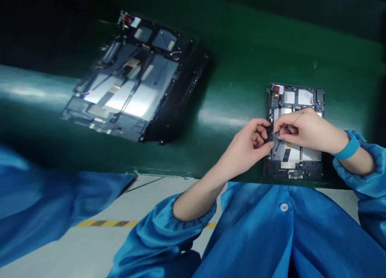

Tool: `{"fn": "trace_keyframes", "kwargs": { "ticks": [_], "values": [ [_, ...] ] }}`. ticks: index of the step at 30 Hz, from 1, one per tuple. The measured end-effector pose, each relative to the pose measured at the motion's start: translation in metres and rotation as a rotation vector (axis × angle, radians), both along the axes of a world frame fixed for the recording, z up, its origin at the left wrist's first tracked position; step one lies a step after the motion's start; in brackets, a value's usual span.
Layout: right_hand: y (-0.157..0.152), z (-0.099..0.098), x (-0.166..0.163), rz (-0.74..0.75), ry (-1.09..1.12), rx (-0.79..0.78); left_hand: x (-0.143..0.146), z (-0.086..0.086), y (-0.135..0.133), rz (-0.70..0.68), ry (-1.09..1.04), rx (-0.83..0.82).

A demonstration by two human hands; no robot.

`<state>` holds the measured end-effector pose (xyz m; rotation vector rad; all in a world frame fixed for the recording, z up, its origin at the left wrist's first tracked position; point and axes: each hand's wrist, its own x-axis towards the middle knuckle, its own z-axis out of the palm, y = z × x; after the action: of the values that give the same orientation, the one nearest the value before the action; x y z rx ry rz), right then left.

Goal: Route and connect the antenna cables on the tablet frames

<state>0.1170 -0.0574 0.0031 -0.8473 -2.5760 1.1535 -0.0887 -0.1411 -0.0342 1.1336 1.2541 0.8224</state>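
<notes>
An opened tablet (295,155) lies on the green work surface near its front edge, with silvery plates, dark flat cables and a black frame showing. My left hand (249,145) is at its left edge, fingers curled, the index fingertip and thumb against the frame. Over the tablet's upper left part is my right hand (307,129), its thumb and index finger pinched close to that same edge. What lies in this pinch is too small to name. A blue band (346,147) circles my right wrist. My right hand covers part of the tablet's middle.
Further left, a stack of similar opened tablets (159,85) stands on the green work surface (229,81), slightly blurred. Blue cloth (54,201), apparently another person's clothing, fills the lower left. Below the table edge shows a pale floor with a yellow and dark stripe (114,223).
</notes>
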Motion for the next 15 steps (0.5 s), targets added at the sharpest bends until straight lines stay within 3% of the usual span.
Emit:
{"fn": "trace_keyframes", "kwargs": {
  "ticks": [5, 15],
  "values": [
    [0.003, -0.014, -0.008, -0.046, 0.053, 0.168, 0.006, -0.008, -0.007, 0.033, -0.053, -0.076],
    [0.02, -0.026, -0.011, -0.047, 0.049, 0.163, 0.018, -0.002, -0.003, 0.216, 0.028, -0.115]
  ]
}}
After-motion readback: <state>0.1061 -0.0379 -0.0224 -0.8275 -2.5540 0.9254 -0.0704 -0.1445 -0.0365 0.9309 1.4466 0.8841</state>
